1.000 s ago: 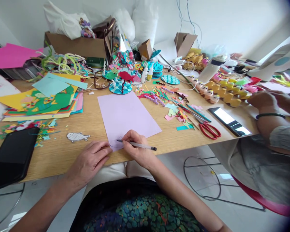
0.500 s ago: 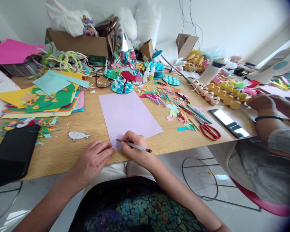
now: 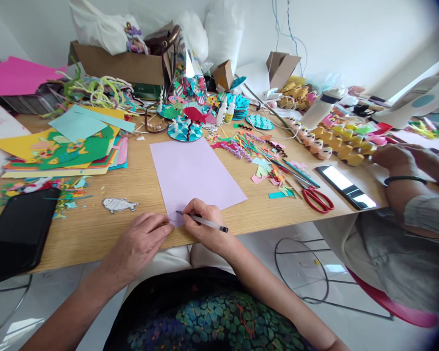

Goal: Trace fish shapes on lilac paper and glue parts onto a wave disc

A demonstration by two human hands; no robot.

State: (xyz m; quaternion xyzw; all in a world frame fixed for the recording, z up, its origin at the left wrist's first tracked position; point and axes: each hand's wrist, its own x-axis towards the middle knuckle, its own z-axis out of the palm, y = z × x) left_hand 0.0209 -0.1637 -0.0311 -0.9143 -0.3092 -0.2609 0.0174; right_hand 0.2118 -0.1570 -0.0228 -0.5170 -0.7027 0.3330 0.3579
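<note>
A lilac sheet of paper (image 3: 199, 170) lies on the wooden table, its near corner between my hands. My right hand (image 3: 207, 224) pinches a pen (image 3: 208, 223), whose tip touches the sheet beside a thin curved line. My left hand (image 3: 146, 236) rests flat on the table's front edge, fingertips on the sheet's left corner, nothing held in it. To the left of the sheet lies a white paper fish (image 3: 120, 204) with drawn dark lines.
Red-handled scissors (image 3: 317, 200) and a phone (image 3: 346, 186) lie at the right, near another person's hands. Paper scraps (image 3: 274, 173) spread beyond the sheet. A black phone (image 3: 20, 229) and stacked coloured papers (image 3: 58, 170) are at left. Fish decorations (image 3: 185, 130) stand behind.
The rear end of the pen has shifted very slightly left. Both my hands stay practically in place.
</note>
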